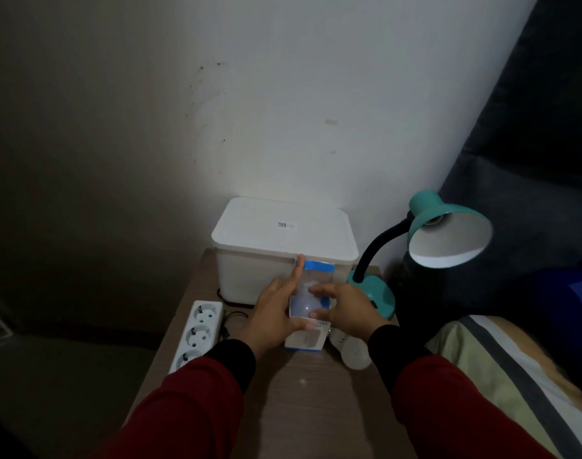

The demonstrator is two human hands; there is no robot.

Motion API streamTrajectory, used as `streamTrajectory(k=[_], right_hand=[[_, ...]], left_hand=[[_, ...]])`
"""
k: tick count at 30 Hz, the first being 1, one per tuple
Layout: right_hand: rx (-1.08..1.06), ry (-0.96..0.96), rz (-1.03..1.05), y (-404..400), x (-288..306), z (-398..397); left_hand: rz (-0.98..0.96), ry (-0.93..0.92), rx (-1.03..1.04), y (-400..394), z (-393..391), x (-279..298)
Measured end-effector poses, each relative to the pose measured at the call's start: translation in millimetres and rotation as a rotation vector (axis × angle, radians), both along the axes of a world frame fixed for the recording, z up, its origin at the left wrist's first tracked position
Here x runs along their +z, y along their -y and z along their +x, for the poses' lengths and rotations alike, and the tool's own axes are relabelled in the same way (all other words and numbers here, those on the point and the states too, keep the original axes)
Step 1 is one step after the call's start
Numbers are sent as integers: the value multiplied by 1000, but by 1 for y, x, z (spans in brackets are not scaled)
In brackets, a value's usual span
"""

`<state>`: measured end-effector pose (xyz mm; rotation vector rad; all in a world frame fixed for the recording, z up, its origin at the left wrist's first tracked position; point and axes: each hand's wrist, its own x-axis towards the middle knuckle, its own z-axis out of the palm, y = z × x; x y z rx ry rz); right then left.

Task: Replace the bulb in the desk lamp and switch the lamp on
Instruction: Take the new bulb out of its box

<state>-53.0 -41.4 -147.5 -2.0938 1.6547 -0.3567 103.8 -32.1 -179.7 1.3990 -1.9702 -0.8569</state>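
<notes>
On the wooden table (302, 409) against a white wall, beside the teal desk lamp (448, 233), both hands gripped the opened bulb box (311, 321): left hand (271, 318) steadying it, right hand's (347, 314) fingers on the bulb (304, 306) inside.

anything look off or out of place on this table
Mostly the lamp: its socket looks empty, with no bulb in the shade. A loose bulb lies on its side on the table beside the bulb box both hands hold. Nothing looks spilled or broken.
</notes>
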Motion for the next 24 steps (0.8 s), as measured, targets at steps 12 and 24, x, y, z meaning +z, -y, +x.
streamTrajectory(k=[12,24], right_hand=[[-19,85,-38,3,-11,-1],[-139,338,-168,-20,-7,-9]], left_hand=[[-37,-21,22,1,-1,-4],[-33,-26,45,-1,-3,-4]])
